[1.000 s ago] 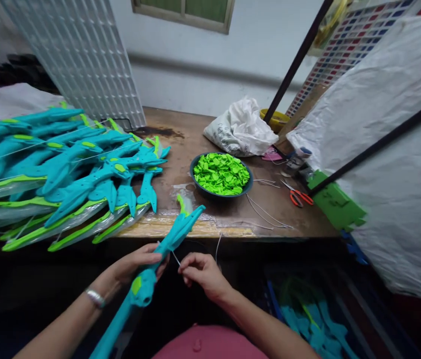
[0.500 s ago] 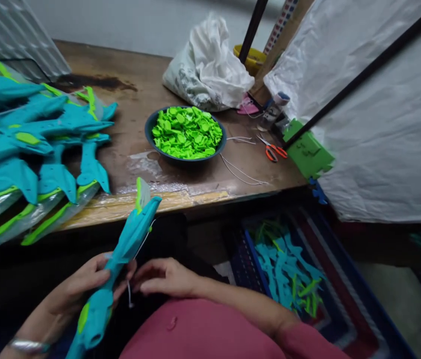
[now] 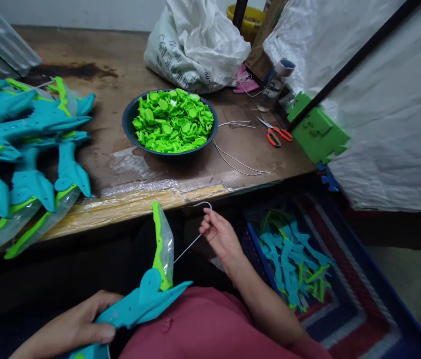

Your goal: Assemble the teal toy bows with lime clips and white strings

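My left hand [image 3: 83, 319] is closed around a teal plastic toy part [image 3: 139, 304] low in the view, tilted up to the right. A lime-green strip with a clear film fin [image 3: 163, 249] sticks up from its far end. My right hand [image 3: 219, 232] pinches a thin white cord [image 3: 188, 248], which runs taut down left to behind the fin. The cord's loose end curls above my fingertips, close to the table's front edge. Where the cord meets the toy part is hidden.
On the table [image 3: 128, 65] are a dark bowl [image 3: 169, 153] of green plastic pieces, piled teal parts [image 3: 27, 124], orange-handled scissors [image 3: 275, 132], loose cords [image 3: 236, 167], a bottle [image 3: 275, 85] and a white sack [image 3: 195, 47]. A blue crate [image 3: 393, 319] with teal and green parts stands at right, below.
My right hand has moved up and right, away from the toy part, drawing the cord out. My left hand has tipped the toy part to the right, and its fin now stands upright.
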